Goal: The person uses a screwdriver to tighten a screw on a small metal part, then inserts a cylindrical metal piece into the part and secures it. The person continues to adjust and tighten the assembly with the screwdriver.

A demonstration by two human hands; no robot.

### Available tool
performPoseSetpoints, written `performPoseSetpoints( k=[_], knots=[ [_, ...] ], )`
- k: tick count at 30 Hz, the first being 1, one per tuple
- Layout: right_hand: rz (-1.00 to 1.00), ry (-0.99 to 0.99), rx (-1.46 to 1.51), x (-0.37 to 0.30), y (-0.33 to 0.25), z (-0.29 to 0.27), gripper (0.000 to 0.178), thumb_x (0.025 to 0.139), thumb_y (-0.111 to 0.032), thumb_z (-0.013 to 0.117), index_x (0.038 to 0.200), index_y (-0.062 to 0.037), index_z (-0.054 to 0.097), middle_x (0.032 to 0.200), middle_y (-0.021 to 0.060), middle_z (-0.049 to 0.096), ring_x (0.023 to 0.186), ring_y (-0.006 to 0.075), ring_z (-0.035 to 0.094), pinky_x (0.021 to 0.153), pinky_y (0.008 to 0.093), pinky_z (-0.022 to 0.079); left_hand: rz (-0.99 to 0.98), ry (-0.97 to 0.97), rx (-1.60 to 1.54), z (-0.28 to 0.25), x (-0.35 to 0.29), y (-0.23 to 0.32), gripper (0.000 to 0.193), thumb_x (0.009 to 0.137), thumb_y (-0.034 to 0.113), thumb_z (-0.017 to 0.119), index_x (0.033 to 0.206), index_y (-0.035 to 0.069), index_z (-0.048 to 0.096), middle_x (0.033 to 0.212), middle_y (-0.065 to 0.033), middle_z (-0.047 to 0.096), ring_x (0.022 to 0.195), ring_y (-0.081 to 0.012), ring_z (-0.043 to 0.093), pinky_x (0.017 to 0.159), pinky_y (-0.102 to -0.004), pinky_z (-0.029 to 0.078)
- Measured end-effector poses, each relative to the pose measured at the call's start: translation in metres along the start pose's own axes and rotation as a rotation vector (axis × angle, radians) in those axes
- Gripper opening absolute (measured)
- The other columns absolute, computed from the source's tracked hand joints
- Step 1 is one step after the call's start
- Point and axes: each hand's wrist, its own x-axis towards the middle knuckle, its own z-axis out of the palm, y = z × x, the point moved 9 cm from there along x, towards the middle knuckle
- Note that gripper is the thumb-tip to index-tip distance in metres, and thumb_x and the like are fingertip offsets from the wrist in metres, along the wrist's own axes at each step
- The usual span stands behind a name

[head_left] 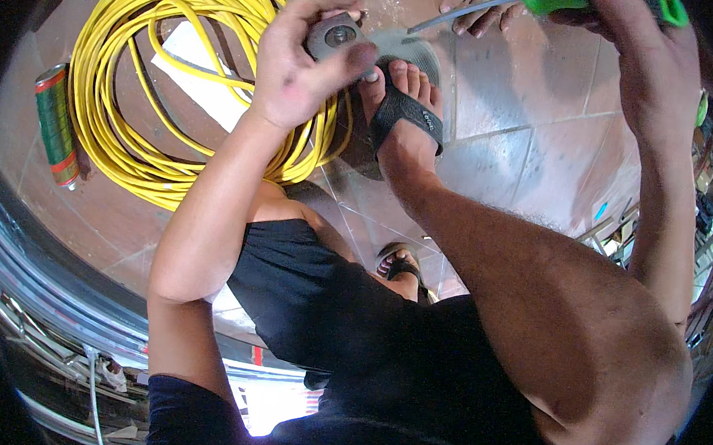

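Observation:
My left hand (294, 73), at the upper middle, is closed around a small grey metal block (323, 35). A round dark recess shows in the block's face, between thumb and fingers. At the upper right my right hand (632, 31) wraps round the bright green handle of a screwdriver (464, 12). Its long thin shaft points left and slightly down, toward the block. The tip is apart from the block. Below that gap is my sandalled foot (408, 102) on the tiles. Part of the right hand is cut off by the picture's upper edge.
A large coil of yellow cable or hose (102, 134) lies left of my left hand, with a white sheet (186, 78) under it. Farther left lies a green and red can (56, 123). Another person's fingers or toes (480, 12) show at the top. Clutter lines the right edge.

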Motion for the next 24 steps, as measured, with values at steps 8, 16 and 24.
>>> performPoseSetpoints(
  k=[8,16,24],
  knots=[
    [0.084,0.140,0.186,-0.009,0.021,-0.021,0.031,0.105,-0.033,0.079,0.115,-0.0051,0.073,0.096,0.0045,0.074,0.084,0.0147,0.075,0.076,0.0305,0.061,-0.092,-0.154,0.353,0.016,-0.005,0.019,0.077,0.079,-0.004,0.089,0.148,0.002,0.056,0.142,-0.0135,0.070,0.135,-0.0237,0.067,0.119,-0.0373,0.049],
    [0.280,0.129,0.138,-0.019,0.065,-0.022,0.030,0.103,-0.028,0.084,0.120,-0.0037,0.076,0.099,0.0033,0.078,0.086,0.0124,0.076,0.075,0.0265,0.061,-0.019,-0.142,0.437,0.016,-0.008,0.001,0.085,0.076,-0.004,0.090,0.148,0.004,0.044,0.138,-0.0151,0.063,0.133,-0.0277,0.067,0.118,-0.0399,0.052],
    [0.586,-0.169,0.406,-0.042,0.166,0.011,0.034,0.112,-0.042,0.074,0.124,-0.0098,0.076,0.110,0.0025,0.078,0.096,0.0096,0.074,0.085,0.0259,0.059,0.031,-0.206,0.337,0.025,-0.001,-0.014,0.088,0.077,0.003,0.094,0.151,0.003,0.046,0.137,-0.0154,0.066,0.133,-0.0258,0.068,0.116,-0.0412,0.054]
  ],
)
